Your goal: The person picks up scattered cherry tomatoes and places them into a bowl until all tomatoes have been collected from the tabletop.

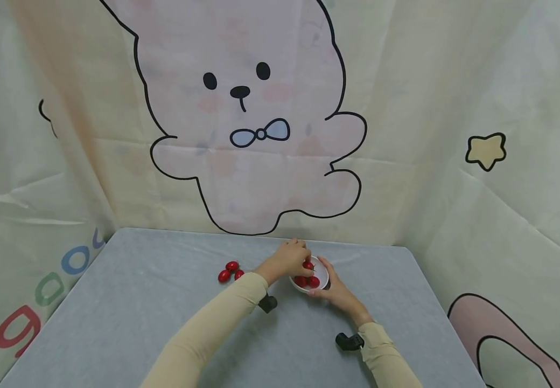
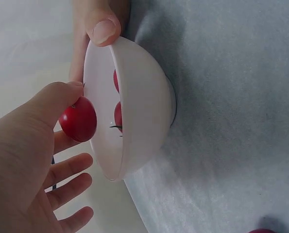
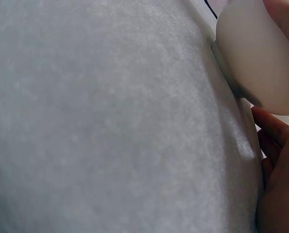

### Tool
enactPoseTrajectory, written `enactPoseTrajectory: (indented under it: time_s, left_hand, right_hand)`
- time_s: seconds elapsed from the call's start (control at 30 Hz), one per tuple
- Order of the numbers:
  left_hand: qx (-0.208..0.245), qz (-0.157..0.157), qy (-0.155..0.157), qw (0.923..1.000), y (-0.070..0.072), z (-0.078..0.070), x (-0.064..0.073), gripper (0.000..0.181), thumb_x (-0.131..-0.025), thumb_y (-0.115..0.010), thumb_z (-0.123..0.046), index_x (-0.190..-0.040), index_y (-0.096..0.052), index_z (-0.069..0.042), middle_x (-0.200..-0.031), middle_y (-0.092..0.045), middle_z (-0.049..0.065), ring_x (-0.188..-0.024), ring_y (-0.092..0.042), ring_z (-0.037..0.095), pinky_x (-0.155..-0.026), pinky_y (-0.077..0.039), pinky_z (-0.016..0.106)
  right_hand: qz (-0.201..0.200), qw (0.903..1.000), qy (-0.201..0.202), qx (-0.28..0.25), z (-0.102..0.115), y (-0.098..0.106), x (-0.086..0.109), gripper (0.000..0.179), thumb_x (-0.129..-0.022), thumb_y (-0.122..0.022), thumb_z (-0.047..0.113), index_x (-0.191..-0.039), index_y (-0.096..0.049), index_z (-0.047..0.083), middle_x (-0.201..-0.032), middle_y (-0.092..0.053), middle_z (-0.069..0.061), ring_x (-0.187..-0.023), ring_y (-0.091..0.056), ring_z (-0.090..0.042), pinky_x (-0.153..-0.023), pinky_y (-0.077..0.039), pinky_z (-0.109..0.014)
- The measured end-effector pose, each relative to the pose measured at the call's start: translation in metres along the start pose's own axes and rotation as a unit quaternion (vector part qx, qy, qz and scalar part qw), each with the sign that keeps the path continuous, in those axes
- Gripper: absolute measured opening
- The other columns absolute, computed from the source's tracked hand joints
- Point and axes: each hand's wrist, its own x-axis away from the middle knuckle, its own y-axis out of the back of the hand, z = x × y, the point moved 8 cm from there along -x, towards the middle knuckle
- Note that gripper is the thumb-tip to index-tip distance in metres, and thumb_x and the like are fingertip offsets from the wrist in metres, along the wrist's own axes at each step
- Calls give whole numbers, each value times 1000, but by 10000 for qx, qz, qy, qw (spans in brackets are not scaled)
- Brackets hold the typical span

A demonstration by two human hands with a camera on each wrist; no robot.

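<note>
Over the white bowl (image 1: 321,271), my left hand (image 1: 287,260) pinches a red cherry tomato (image 2: 78,120) between thumb and index finger; its other fingers are spread in the left wrist view. The tomato is at the bowl's mouth. Several cherry tomatoes (image 1: 314,282) lie inside, some with green stems, partly hidden by the wall in the left wrist view. My right hand (image 1: 340,295) holds the bowl from the right, its thumb (image 2: 104,30) on the rim. In the right wrist view, the bowl's outer wall (image 3: 256,58) shows at upper right, with fingers beside it.
Left of the bowl, more cherry tomatoes (image 1: 224,276) sit in a small group, partly covered by the left forearm. A grey-blue cloth (image 1: 130,307) covers the table. Printed curtains (image 1: 386,178) stand behind it and at both sides. Each wrist carries a black camera (image 1: 349,341).
</note>
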Motion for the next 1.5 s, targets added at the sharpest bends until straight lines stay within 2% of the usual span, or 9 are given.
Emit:
enactPoseTrajectory:
  time_s: [0.63, 0.8, 1.23, 1.5]
  left_hand:
    - [84, -95, 29, 9999, 4, 8, 0, 32, -81, -65, -54, -93, -67, -25, -112, -60, -3, -107, -51, 17, -94, -44, 42]
    - [211, -114, 45, 9997, 7, 11, 4, 32, -80, -66, -54, -90, -67, -24, -110, -60, -3, -105, -51, 17, -93, -44, 41]
    - [479, -116, 157, 9987, 7, 34, 14, 31, -82, -65, -51, -94, -67, -23, -118, -59, -1, -111, -50, 19, -99, -42, 44]
    - [536, -142, 223, 9982, 7, 53, 24, 32, -83, -65, -49, -98, -68, -22, -115, -58, 0, -112, -51, 20, -100, -41, 46]
  right_hand:
    - [-49, 10000, 18, -27, 2, 1, 1, 99, -74, -80, 32, -146, -12, 42, -153, -23, -4, -140, -28, -27, -110, -30, -49]
    - [-17, 10000, 13, -62, 2, 1, 1, 98, -75, -79, 33, -145, -12, 42, -154, -21, -2, -142, -25, -27, -111, -27, -53]
    - [-55, 9999, -133, -6, 3, 1, -1, 103, -71, -81, 38, -146, -11, 41, -156, -19, -3, -144, -22, -29, -111, -26, -59]
    - [-105, 9999, -64, 108, 0, 1, -2, 103, -71, -81, 39, -147, -11, 40, -155, -22, -3, -144, -23, -29, -112, -22, -61]
